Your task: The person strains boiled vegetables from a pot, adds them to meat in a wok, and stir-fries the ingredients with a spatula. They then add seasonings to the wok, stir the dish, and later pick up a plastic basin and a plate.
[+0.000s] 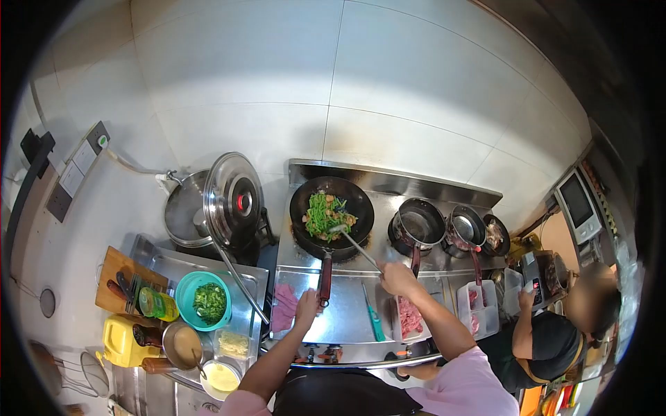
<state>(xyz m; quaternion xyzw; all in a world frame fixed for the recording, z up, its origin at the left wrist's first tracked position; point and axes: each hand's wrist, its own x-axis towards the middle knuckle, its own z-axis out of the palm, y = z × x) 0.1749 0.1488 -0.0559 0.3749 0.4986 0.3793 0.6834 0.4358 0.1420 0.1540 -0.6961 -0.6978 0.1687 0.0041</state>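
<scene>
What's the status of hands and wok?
Right hand: holding utensil in greens. Left hand: by wok handle, grip unclear. Wok: on stove, nothing else across it.

A steel stove counter [347, 315] carries a dark wok [362, 201], with a pot [418, 220] and a smaller pot [467, 226] to its right. Nearer the front lie a pink cloth [283, 305], a teal-handled tool [376, 324] and a meat tub [397, 322].

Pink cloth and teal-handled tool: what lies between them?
Between the pink cloth and teal-handled tool, the head view shows the left hand, the end of the wok handle, then bare steel counter.
</scene>
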